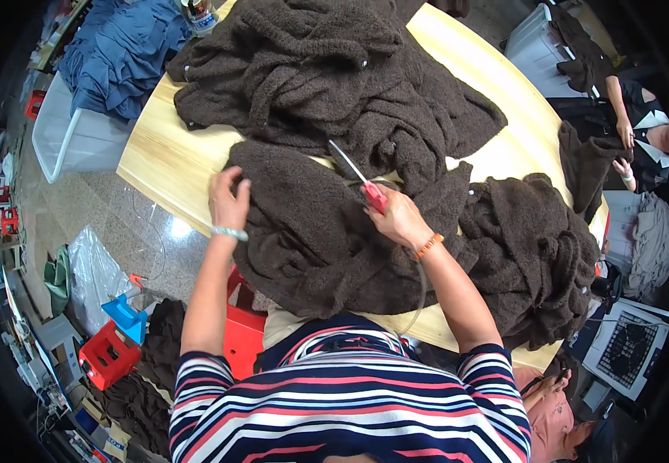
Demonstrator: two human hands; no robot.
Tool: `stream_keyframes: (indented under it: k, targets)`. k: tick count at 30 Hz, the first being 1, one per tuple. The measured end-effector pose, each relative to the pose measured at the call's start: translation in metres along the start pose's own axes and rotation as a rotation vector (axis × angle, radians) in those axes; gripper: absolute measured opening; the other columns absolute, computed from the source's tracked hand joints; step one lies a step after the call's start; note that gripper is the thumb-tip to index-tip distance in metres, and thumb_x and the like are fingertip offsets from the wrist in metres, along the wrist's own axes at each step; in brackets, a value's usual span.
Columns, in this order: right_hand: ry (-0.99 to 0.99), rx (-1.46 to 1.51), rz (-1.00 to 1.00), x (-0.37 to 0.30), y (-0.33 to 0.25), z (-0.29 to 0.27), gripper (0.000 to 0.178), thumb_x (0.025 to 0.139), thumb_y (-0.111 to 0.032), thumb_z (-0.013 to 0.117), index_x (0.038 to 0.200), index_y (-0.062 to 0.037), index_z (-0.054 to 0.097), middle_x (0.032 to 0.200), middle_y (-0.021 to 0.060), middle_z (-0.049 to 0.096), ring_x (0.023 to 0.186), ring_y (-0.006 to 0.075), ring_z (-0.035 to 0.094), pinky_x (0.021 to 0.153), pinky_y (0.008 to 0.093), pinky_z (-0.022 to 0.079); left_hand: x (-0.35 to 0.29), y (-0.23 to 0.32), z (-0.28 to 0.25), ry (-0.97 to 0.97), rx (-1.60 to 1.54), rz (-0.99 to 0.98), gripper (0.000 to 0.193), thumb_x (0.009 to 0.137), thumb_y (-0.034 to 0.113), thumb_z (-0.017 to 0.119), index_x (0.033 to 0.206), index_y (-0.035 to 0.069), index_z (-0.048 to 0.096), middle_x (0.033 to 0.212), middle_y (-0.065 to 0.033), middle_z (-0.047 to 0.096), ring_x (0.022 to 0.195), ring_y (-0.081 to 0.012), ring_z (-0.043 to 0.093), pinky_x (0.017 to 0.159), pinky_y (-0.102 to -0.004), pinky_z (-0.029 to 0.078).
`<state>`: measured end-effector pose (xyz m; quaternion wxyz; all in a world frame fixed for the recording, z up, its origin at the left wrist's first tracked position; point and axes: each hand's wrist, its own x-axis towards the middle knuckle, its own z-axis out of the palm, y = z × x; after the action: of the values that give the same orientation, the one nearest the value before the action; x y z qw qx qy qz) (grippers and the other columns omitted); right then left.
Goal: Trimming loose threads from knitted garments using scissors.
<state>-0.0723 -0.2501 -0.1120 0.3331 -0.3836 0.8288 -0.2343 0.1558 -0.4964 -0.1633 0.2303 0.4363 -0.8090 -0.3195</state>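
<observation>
My right hand (pixel 402 221) is closed around a red-handled tool (pixel 374 197) with a long thin metal shaft, which points away and to the left over dark brown fleecy fabric. A thin hose or cord (pixel 424 285) hangs below my right wrist and runs toward the table's near edge. At the left edge of the nearest brown garment (pixel 288 193), my left hand (pixel 228 199) has its fingers bent and apart, with nothing visible in them. Whether those fingertips touch the cloth, I cannot tell. Beyond lies a large heap of the same brown fabric (pixel 311 69).
Another brown pile (pixel 531 247) lies on the right of the wooden table (pixel 172 154). A white bin (pixel 87 147) with blue cloth stands at the left, near a red stool (pixel 110 355). One person (pixel 647 131) handles brown cloth at the far right; another (pixel 554 409) sits behind right.
</observation>
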Motion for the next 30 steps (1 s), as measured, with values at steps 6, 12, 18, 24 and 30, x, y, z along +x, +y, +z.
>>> stream_keyframes:
  k: [6, 12, 18, 24, 30]
  targets:
    - [-0.033, 0.044, 0.108, 0.07, -0.019, 0.051, 0.058, 0.081, -0.021, 0.068, 0.134, -0.0115, 0.049, 0.118, 0.0238, 0.062, 0.113, 0.04, 0.057, 0.097, 0.0458, 0.046, 0.038, -0.051, 0.02, -0.184, 0.554, -0.289, 0.055, 0.075, 0.019, 0.074, 0.127, 0.014, 0.056, 0.124, -0.0126, 0.054, 0.12, -0.0348, 0.048, 0.101, -0.0503, 0.039]
    - [0.111, 0.037, 0.033, 0.066, -0.032, 0.052, 0.042, 0.079, -0.017, 0.068, 0.119, -0.0074, 0.06, 0.109, 0.0224, 0.064, 0.106, 0.0386, 0.06, 0.092, 0.0436, 0.047, 0.026, -0.085, 0.002, -0.256, 0.291, -0.333, 0.037, 0.075, 0.005, 0.071, 0.111, 0.007, 0.061, 0.093, -0.0145, 0.068, 0.094, -0.031, 0.065, 0.082, -0.0376, 0.051]
    - [0.295, 0.128, 0.023, 0.028, -0.009, -0.047, 0.02, 0.084, -0.005, 0.062, 0.104, -0.0036, 0.062, 0.083, 0.0079, 0.063, 0.078, 0.0163, 0.061, 0.074, 0.0313, 0.049, 0.046, -0.061, -0.048, 0.067, 0.02, 0.006, 0.026, 0.073, -0.003, 0.067, 0.095, 0.002, 0.056, 0.079, -0.0092, 0.055, 0.071, -0.0218, 0.055, 0.069, -0.0308, 0.047]
    - [0.205, 0.196, 0.1, 0.037, 0.0, -0.021, 0.021, 0.083, -0.009, 0.067, 0.102, -0.0031, 0.06, 0.091, 0.0099, 0.066, 0.085, 0.0186, 0.063, 0.08, 0.0323, 0.05, 0.034, -0.068, -0.049, -0.072, -0.061, -0.041, 0.026, 0.072, -0.003, 0.066, 0.093, 0.002, 0.053, 0.09, -0.0119, 0.058, 0.079, -0.0237, 0.056, 0.075, -0.0326, 0.047]
    - [0.185, 0.068, 0.311, 0.064, -0.006, 0.035, 0.041, 0.08, -0.029, 0.072, 0.11, -0.0043, 0.058, 0.103, 0.0224, 0.066, 0.1, 0.0399, 0.063, 0.087, 0.0459, 0.049, 0.004, -0.091, -0.04, -0.364, -0.304, -0.123, 0.05, 0.076, 0.001, 0.073, 0.119, -0.001, 0.049, 0.096, -0.0107, 0.063, 0.092, -0.0187, 0.061, 0.083, -0.0288, 0.048]
